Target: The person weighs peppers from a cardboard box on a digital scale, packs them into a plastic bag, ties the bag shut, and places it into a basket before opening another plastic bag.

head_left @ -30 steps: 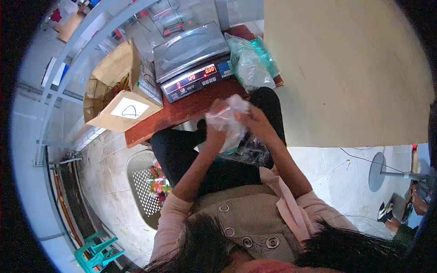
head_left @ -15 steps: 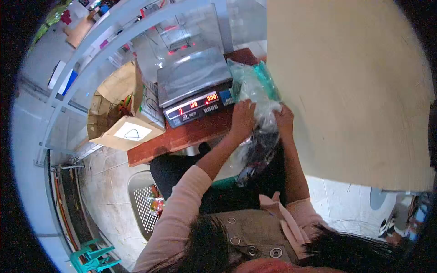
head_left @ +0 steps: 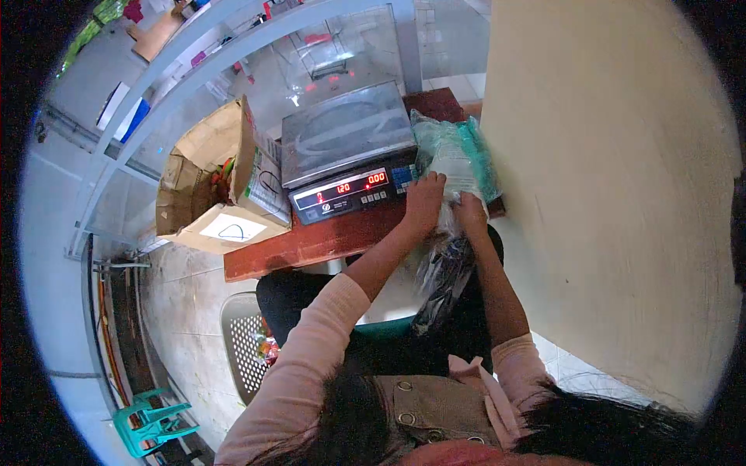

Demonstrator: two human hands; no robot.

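A clear plastic bag (head_left: 444, 276) hangs from the table's edge over my lap, and something dark shows through its lower part. My left hand (head_left: 425, 203) is closed on the upper part of the plastic, beside the scale's right corner. Close by on the right, my right hand (head_left: 471, 214) also grips the plastic, fingers bent inward. Past both hands lies a stack of clear plastic packaging (head_left: 447, 151) with a green plastic bundle (head_left: 483, 159) at its right side. Folds of plastic partly hide the fingertips.
A digital scale (head_left: 350, 144) with red digits stands on the reddish-brown table (head_left: 268, 256). Left of it is an open cardboard box (head_left: 256, 167) with colourful items inside. A pale board (head_left: 606, 171) rises on the right. Below are a perforated basket (head_left: 245, 342) and a teal stool (head_left: 151, 423).
My hands have come closer together and slightly lower along the plastic. The plastic beyond them now lies flatter on the table. The whole view has shifted a little.
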